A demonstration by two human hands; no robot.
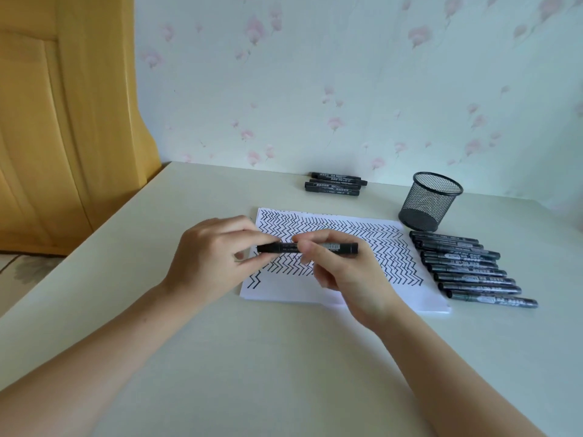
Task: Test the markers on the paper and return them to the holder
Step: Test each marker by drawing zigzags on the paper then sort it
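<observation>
A black marker (342, 247) lies level in the air above the white paper (284, 293), which is covered with rows of black zigzag lines. My left hand (209, 255) pinches its left end, where the cap is. My right hand (344, 272) grips the barrel with thumb and fingers. The marker looks capped. An empty black mesh holder (430, 201) stands upright at the paper's far right corner. Several black markers (467, 268) lie in a row to the right of the paper. Three more markers (334, 183) lie by the wall.
The pale table (284, 357) ends at a flowered wall behind and drops off at its left edge beside a yellow wooden door (63, 121).
</observation>
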